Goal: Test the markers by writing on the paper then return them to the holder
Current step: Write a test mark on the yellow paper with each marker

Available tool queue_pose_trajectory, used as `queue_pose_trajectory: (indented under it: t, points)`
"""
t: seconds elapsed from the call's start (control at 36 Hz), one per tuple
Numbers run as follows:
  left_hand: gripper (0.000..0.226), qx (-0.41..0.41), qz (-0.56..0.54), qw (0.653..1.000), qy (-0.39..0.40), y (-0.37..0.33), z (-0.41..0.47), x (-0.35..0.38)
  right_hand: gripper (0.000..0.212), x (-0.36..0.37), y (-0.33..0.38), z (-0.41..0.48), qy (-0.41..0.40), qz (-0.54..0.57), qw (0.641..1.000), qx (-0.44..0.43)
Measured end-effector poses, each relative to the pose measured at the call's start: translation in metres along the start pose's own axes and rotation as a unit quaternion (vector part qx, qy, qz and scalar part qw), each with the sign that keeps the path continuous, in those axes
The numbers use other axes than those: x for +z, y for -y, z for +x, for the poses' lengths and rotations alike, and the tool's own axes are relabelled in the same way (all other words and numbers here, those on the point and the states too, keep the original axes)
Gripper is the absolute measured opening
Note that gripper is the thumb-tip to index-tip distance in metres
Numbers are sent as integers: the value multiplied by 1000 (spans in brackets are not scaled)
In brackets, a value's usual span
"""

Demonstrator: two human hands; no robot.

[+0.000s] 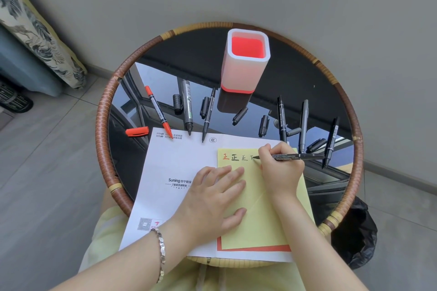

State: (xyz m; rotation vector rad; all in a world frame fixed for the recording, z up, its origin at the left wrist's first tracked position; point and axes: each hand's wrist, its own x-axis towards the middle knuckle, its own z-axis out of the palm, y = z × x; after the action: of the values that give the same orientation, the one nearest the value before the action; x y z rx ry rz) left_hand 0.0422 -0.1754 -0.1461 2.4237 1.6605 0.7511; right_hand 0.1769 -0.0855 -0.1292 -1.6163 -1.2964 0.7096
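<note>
Marker [295, 156] pinched in right hand [281, 171], tip seemingly on paper [262, 222]; left hand [212, 198] flat.

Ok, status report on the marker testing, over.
Right hand grips black marker, tip on yellow paper, fourth character part-written. Left hand flat, pressing paper down. Holder empty. Other markers and caps lie loose on the table, nothing blocking.

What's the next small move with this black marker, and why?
Probably finish the fourth character: the right hand holds the black marker with its tip on the yellow paper, and that character looks incomplete beside three whole ones, while the left hand presses it flat.
</note>
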Motion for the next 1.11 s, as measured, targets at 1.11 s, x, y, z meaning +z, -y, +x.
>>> queue_pose_trajectory:
  t: [1.11]
  points:
    - [41,1,-6,1000,-1,0,1,-1,27,-51,63,42,191,101,951,219]
